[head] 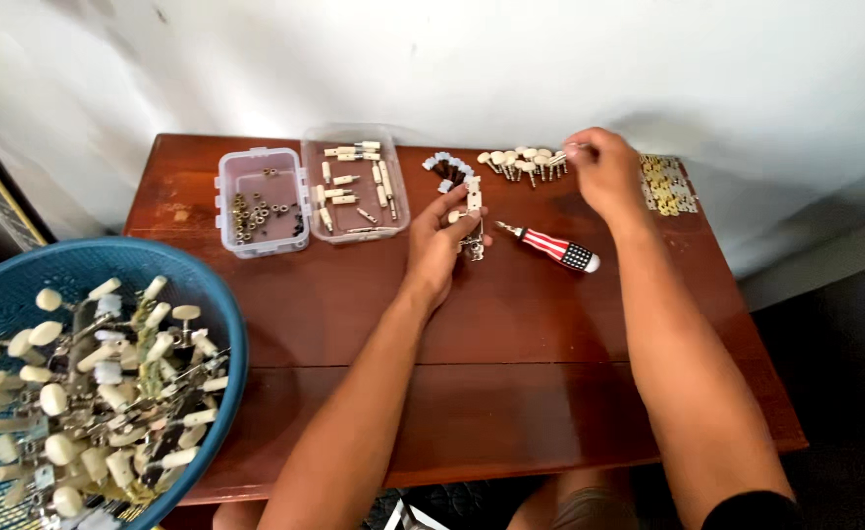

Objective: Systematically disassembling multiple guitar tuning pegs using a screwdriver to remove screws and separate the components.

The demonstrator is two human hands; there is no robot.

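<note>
Landmark: the striped screwdriver (553, 246), lying on the wooden surface (511, 393), long axis slanting from upper left to lower right. Left hand (439, 243), just left of its tip, grasps a small metal tuner part (473, 201), held upright. Right hand (604, 172), above and right of the screwdriver, pinches a peg at the end of the row of cream-knobbed pegs (521, 163); count unclear, roughly ten. Right hand is nearer that row. Two clear plastic boxes (256, 201) sit far left; one blue basket (207, 294) lower left; brass plates (668, 184) right.
</note>
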